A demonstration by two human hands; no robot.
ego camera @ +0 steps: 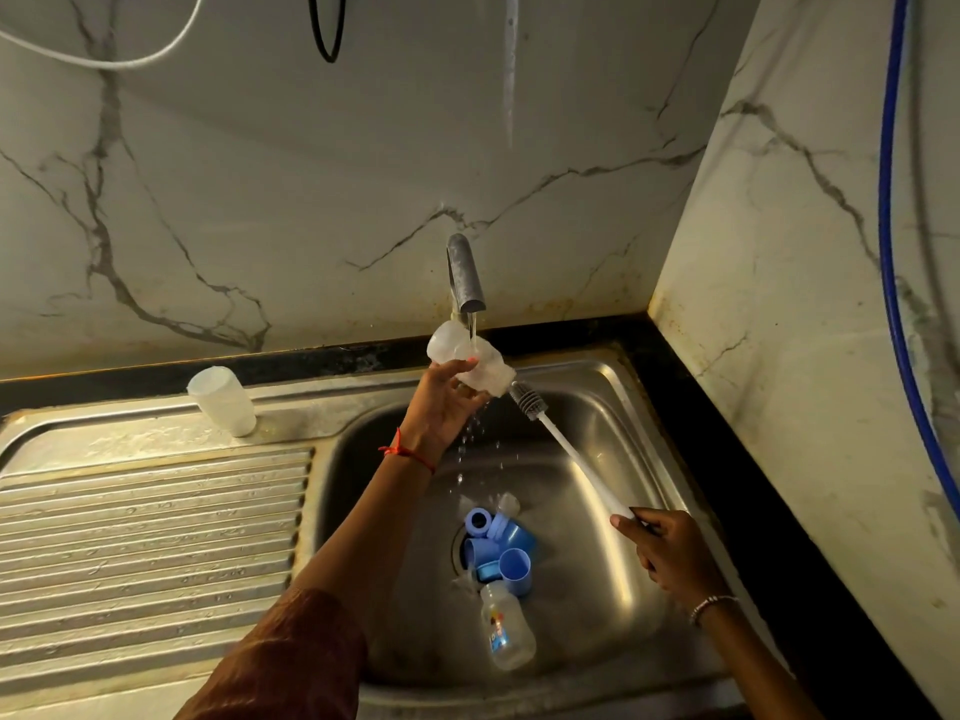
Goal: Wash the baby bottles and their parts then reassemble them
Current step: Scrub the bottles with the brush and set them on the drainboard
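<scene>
- Plastic of the held baby bottle point(483, 367) is clear and wet, with no cap and no teat on it; the bottle lies tilted over the back of the sink point(597, 402), right under the spout of the tap point(466, 278), and the water stream falls on its side
- Its open neck points down to the right, its bottom up to the left
- The left hand point(441, 407) reaches up from below with the arm stretched, and its fingers are curled round the middle of this bottle; drops fall from the hand into the basin, and a red thread point(408, 452) is tied at the wrist
- The right hand point(662, 543) is lower, over the right side of the basin, and grips the end of the white handle of the bottle brush point(569, 452); the grey brush head is just beside the bottle's neck, and I cannot tell if it touches
- A bracelet point(711, 606) is on the right wrist
- A second baby bottle point(506, 634), clear with a coloured print, lies on its side on the sink floor, near the front
- The blue parts point(501, 545), rings and caps, lie in a heap at the drain, just behind that bottle
- A clear cup point(223, 402) stands mouth down on the ribbed drainboard point(145, 511), well apart from the hands
</scene>
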